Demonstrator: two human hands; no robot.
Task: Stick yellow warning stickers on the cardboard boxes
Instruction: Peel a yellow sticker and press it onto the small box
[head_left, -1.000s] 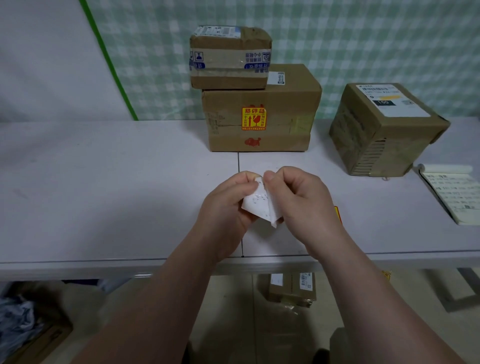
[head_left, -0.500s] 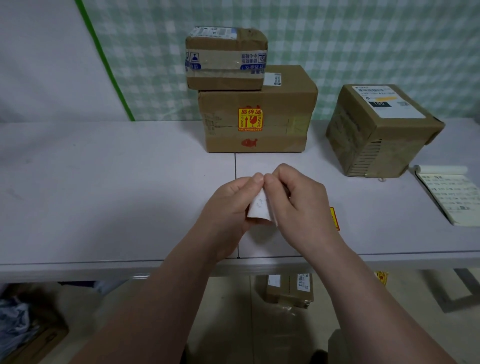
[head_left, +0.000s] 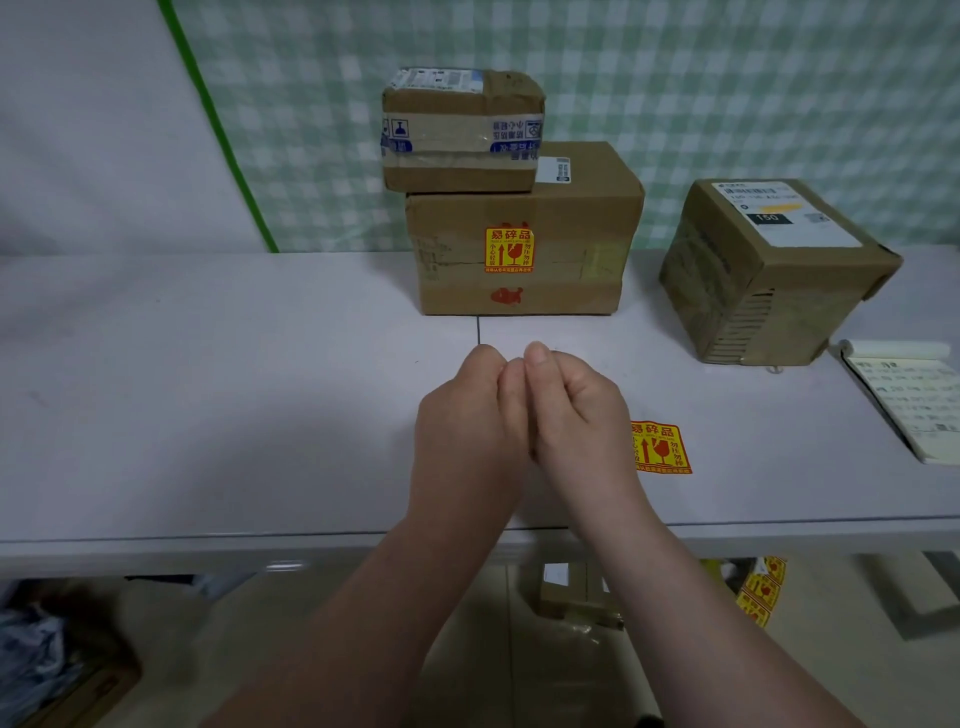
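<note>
My left hand and my right hand are pressed together over the white table, fingers curled, thumbs touching at the top. The white backing paper they held is now hidden between them. A yellow warning sticker lies flat on the table just right of my right hand. Behind the hands stands a large cardboard box with a yellow sticker on its front. A small taped box sits on top of it. A third box stands at the right.
A notepad lies at the table's right edge. Below the table hang a strip of yellow stickers and a small carton on the floor. Dark bags lie at the lower left.
The white paper, pinched and visible between both hands before, has vanished inside the closed hands. The hands moved slightly forward, uncovering the yellow sticker on the table.
</note>
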